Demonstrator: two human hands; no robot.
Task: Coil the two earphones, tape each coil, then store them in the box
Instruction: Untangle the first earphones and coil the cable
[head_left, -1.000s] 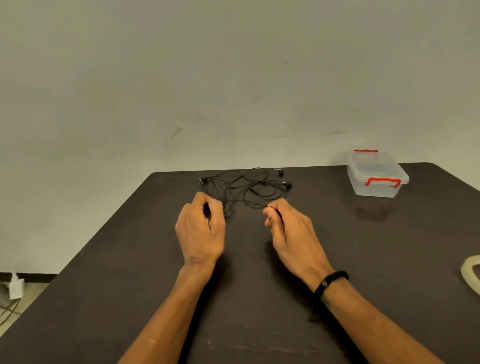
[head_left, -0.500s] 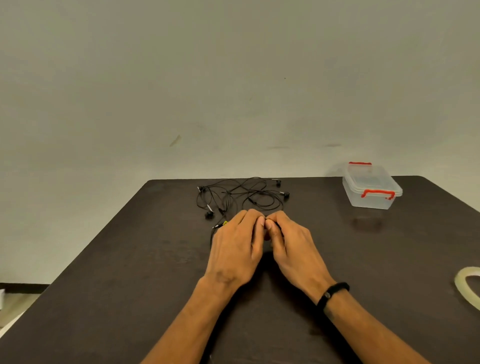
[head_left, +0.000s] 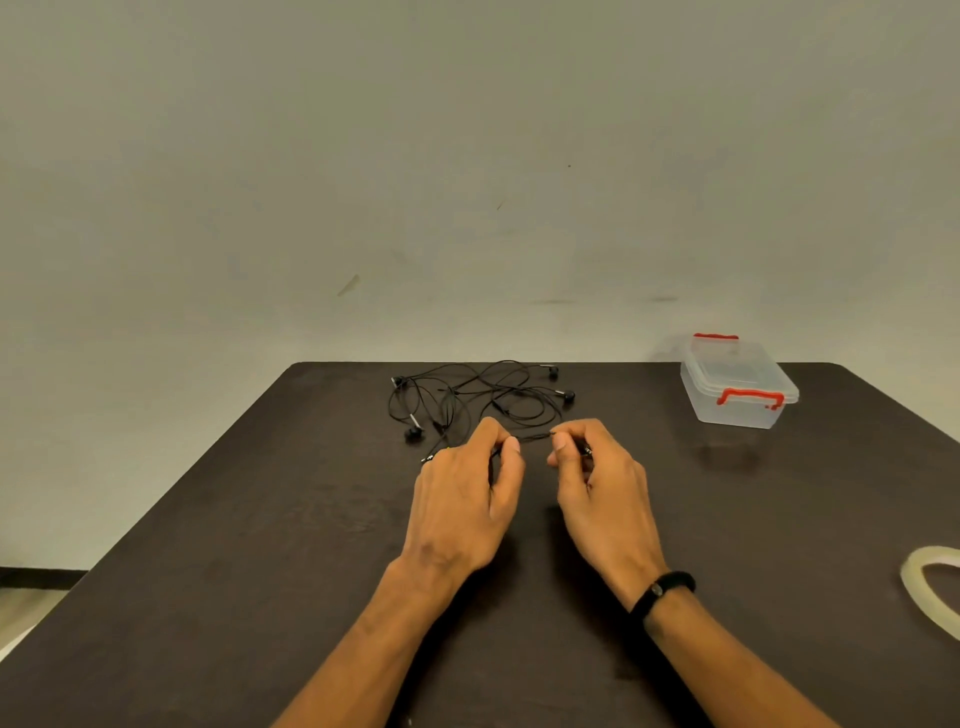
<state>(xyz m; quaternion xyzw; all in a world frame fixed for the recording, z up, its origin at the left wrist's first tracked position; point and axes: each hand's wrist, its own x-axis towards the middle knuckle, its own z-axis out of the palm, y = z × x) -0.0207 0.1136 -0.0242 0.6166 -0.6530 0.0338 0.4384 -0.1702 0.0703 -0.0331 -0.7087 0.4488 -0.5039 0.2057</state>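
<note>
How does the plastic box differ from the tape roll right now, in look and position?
The plastic box is a clear rectangular tub with a lid on and red clasps; the tape roll is a pale, flat, open ring. The box stands at the table's far right corner; the roll lies nearer the person, cut off by the picture's right edge. Both lie untouched, to the right of the right hand.

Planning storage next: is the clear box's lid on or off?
On. The lid sits flat on the clear box; both red latches show.

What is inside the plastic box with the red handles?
Through the clear walls of the box nothing shows inside. Its lid is on, and glare on the lid hides part of the interior.
</note>
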